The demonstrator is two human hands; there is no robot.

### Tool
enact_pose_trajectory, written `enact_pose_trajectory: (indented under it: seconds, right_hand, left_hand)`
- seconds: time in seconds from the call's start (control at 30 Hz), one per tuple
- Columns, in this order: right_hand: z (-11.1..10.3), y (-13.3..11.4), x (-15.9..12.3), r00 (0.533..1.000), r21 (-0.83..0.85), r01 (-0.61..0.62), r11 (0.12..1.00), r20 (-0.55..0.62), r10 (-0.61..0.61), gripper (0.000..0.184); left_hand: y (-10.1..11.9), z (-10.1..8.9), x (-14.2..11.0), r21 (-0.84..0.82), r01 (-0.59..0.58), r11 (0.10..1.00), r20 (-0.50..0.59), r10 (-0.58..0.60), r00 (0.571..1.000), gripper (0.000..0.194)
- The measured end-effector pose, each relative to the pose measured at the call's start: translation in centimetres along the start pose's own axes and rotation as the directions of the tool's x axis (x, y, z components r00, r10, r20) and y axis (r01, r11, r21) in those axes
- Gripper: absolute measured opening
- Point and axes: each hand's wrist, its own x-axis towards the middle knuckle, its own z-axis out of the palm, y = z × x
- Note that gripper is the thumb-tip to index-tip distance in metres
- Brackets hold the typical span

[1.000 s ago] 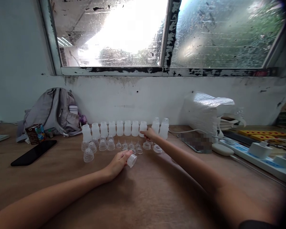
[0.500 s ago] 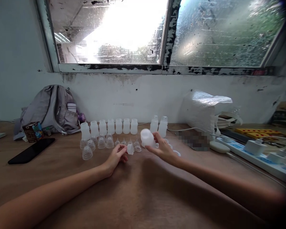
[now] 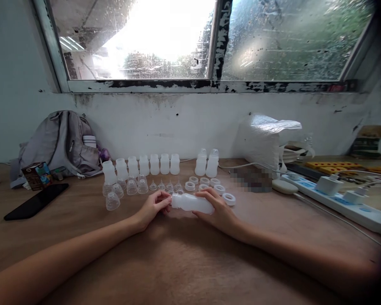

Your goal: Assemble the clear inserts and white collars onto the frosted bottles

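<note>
My right hand [image 3: 218, 211] grips a small white plastic bottle [image 3: 192, 203] held sideways over the wooden table [image 3: 184, 271], its neck pointing left. My left hand [image 3: 154, 206] pinches at the bottle's neck, where a small clear part seems to sit between its fingertips; I cannot make it out. Behind the hands stands a row of several white bottles [image 3: 142, 164], with two capped bottles [image 3: 206, 162] to the right. Clear dome caps [image 3: 112, 200], small clear nipples [image 3: 165, 186] and white rings [image 3: 209, 185] lie in front of the row.
A grey backpack [image 3: 62, 144], a small carton [image 3: 36, 175] and a black phone [image 3: 36, 201] are at the left. A wrapped white bundle [image 3: 266, 137], a white power strip [image 3: 339, 199] with plugs and cables, and yellow pieces [image 3: 336, 165] sit at the right. Wall and window behind.
My right hand took a bottle from the row's right end, brought it toward me and turned it sideways. My left hand lifted its small clear piece to the bottle's neck.
</note>
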Motion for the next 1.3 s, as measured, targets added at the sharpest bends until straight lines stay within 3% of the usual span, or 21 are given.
enact_pose_trajectory:
  seconds: [0.3, 0.43, 0.53, 0.6, 0.67, 0.77, 0.87, 0.97, 1.07, 1.13, 1.17, 1.23, 1.3]
  right_hand:
    - [0.0, -0.2, -0.5, 0.986, 0.017, 0.146, 0.989, -0.081, -0.144, 0.034]
    - [-0.7, -0.5, -0.2, 0.997, 0.133, -0.041, 0.990, 0.073, 0.032, 0.035]
    - [-1.4, -0.9, 0.1, 0.957, 0.227, -0.220, 0.949, 0.240, 0.164, 0.031]
    - [-1.6, -1.1, 0.2, 0.938, 0.247, -0.261, 0.933, 0.293, 0.185, 0.030]
    - [-1.5, -1.3, 0.1, 0.945, 0.228, -0.234, 0.945, 0.282, 0.166, 0.031]
    - [-1.0, -1.3, -0.1, 0.978, 0.131, -0.143, 0.981, 0.170, 0.120, 0.034]
    - [-0.8, -1.3, -0.2, 0.986, 0.082, -0.114, 0.990, 0.130, 0.102, 0.038]
    - [-1.2, -1.4, 0.1, 0.944, 0.233, -0.244, 0.941, 0.278, 0.176, 0.032]
    - [-1.7, -1.6, 0.3, 0.839, 0.406, -0.481, 0.777, 0.468, 0.275, 0.028]
    - [-1.8, -1.7, 0.3, 0.799, 0.441, -0.553, 0.707, 0.520, 0.301, 0.029]
    - [-1.8, -1.9, 0.2, 0.810, 0.440, -0.540, 0.718, 0.505, 0.299, 0.029]
    - [-1.6, -2.1, 0.0, 0.880, 0.403, -0.423, 0.812, 0.397, 0.262, 0.027]
    - [-1.2, -2.3, -0.3, 0.952, 0.316, -0.259, 0.913, 0.241, 0.187, 0.030]
  left_hand:
    - [0.0, 0.4, 0.0, 0.124, 0.051, 0.991, 0.061, -0.059, 0.996, 0.042]
    - [0.0, 0.3, -0.2, 0.134, -0.061, 0.989, 0.042, 0.055, 0.998, 0.029]
    - [0.2, 0.2, -0.4, 0.167, -0.171, 0.971, 0.052, 0.165, 0.985, 0.025]
    - [0.4, 0.2, -0.5, 0.168, -0.198, 0.966, 0.056, 0.191, 0.980, 0.023]
    - [0.5, 0.2, -0.5, 0.155, -0.172, 0.973, 0.050, 0.166, 0.985, 0.020]
    - [0.5, 0.3, -0.3, 0.139, -0.102, 0.985, 0.047, 0.096, 0.994, 0.028]
    - [0.3, 0.4, -0.2, 0.228, -0.058, 0.972, 0.110, 0.033, 0.993, 0.037]
    - [0.2, 0.4, -0.7, 0.379, -0.219, 0.899, 0.205, 0.149, 0.967, 0.039]
    - [0.0, 0.3, -1.4, 0.493, -0.505, 0.708, 0.333, 0.383, 0.862, 0.030]
    - [-0.1, 0.2, -1.8, 0.524, -0.591, 0.614, 0.392, 0.442, 0.807, 0.023]
    - [-0.1, 0.2, -1.8, 0.532, -0.604, 0.593, 0.393, 0.459, 0.797, 0.025]
    - [0.2, 0.3, -1.7, 0.544, -0.599, 0.588, 0.357, 0.484, 0.799, 0.040]
    - [0.6, 0.4, -1.5, 0.551, -0.542, 0.635, 0.293, 0.460, 0.838, 0.054]
